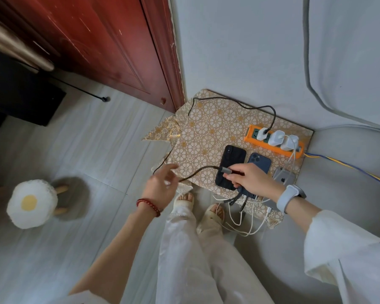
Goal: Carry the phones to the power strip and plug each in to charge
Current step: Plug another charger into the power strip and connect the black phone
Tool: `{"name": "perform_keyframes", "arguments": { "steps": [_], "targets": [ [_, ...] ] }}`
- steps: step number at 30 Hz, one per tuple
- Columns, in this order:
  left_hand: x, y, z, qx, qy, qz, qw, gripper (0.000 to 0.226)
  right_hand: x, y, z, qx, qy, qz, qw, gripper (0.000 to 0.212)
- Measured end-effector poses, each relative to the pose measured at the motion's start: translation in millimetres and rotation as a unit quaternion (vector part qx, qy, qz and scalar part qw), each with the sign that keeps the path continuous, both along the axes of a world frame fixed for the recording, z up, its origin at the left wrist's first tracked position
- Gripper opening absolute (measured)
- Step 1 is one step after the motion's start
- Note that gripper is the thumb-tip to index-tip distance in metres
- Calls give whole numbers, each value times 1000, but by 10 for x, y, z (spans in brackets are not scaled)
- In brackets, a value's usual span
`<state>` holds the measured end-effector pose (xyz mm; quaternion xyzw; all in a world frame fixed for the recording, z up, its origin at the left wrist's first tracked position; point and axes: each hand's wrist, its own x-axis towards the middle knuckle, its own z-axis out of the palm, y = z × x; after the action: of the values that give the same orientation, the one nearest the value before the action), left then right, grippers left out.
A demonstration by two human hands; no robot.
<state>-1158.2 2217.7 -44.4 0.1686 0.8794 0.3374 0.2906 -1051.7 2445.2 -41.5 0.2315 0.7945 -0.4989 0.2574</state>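
Note:
An orange power strip (250, 133) with three white chargers lies at the back right of a small table under a gold floral cloth (208, 126). In front of it lie a black phone (233, 159), a blue phone (260, 161) and a silver phone (283, 176), all back side up. My right hand (252, 178) pinches the grey plug end of a black braided cable (226, 170) just above the black phone. My left hand (162, 185) hovers open at the table's left edge, beside the hanging cable. White cables (252, 222) dangle off the front edge.
A red-brown wooden door (101, 44) stands to the left of the table, grey walls behind and to the right. A fried-egg shaped stool (31, 204) stands on the pale floor at the left. A yellow-blue cord (347, 166) runs right from the strip. My slippered feet are below the table.

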Motion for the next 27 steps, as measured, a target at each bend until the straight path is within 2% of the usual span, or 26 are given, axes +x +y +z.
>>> {"name": "perform_keyframes", "arguments": {
  "steps": [2,5,7,9,11,13,15,16,17,18,19,20,22,23,24,27],
  "targets": [
    [122,115,9,7,-32,-85,996,36,-62,-78,29,-3,4,23,1000,21],
    [250,270,-42,4,7,-134,991,52,-141,-163,68,-2,28,28,999,25],
    [243,314,-55,-4,70,-124,990,44,-162,-158,90,3,37,29,999,29],
    [189,323,-58,15,117,-120,986,26,-153,-136,87,5,40,45,998,26],
    [133,332,-30,37,85,-136,986,16,-113,-143,81,32,45,36,998,24],
    [129,362,3,19,40,-157,987,14,-60,-162,28,118,73,4,990,21],
    [157,388,15,-2,74,-166,983,15,-19,-200,-13,173,71,-48,981,21],
    [177,389,26,1,97,-166,981,16,-12,-214,-36,133,41,-110,984,24],
    [195,387,40,9,117,-166,979,16,-21,-229,-29,33,-8,-216,976,29],
    [209,382,53,20,132,-169,977,16,-45,-236,-22,-108,-60,-334,934,30],
    [218,372,64,29,141,-175,974,15,-62,-229,-15,-242,-91,-426,867,27],
    [222,360,71,32,147,-185,971,15,-77,-208,0,-338,-96,-482,802,24],
    [241,330,66,26,143,-210,967,15,-115,-141,5,-435,-65,-539,718,25],
    [250,310,54,19,132,-216,967,15,-143,-111,3,-451,-46,-555,698,26],
    [253,289,32,10,118,-217,969,15,-178,-93,13,-448,-33,-565,692,24],
    [250,217,-54,-25,65,-216,974,13,-248,-35,39,-416,-3,-560,716,19]
  ]
}}
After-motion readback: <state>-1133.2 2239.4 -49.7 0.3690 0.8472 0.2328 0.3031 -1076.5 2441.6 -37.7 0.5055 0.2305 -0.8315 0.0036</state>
